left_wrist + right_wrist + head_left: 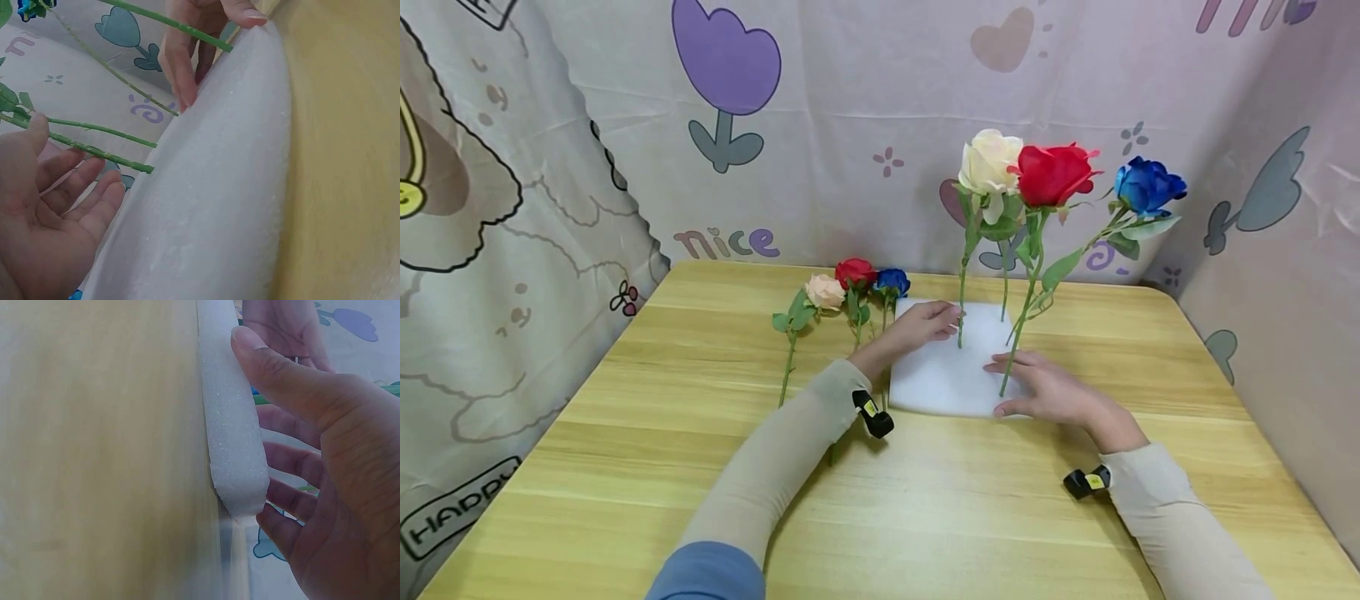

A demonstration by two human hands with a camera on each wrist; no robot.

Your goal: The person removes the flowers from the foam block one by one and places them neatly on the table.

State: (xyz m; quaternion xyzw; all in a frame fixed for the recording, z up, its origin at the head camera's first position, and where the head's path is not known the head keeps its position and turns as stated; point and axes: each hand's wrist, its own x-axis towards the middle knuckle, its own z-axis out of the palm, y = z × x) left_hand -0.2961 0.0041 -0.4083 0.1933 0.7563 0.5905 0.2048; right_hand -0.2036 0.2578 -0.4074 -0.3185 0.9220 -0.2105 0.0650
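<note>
A white foam block (pixel 940 379) lies on the table with several green stems standing in it. They carry a cream rose (pixel 990 162), a red rose (pixel 1054 175) and a blue rose (pixel 1150 185), which leans right; one rear stem's bloom cannot be made out. My left hand (pixel 928 325) is over the block's left part, its thumb and loosely bent fingers about a stem (pixel 100 152) without a firm grip visible. My right hand (pixel 1060 392) rests on the block's right front corner, fingers spread on top near the red rose's stem, thumb (pixel 250 339) at the front edge.
Left of the block, on the wooden table (pixel 625 467), lie a peach rose (pixel 825 292), a second red rose (pixel 855 272) and a second blue rose (pixel 892 282), their stems partly under my left forearm. Printed cloth (pixel 850 192) hangs behind and at both sides.
</note>
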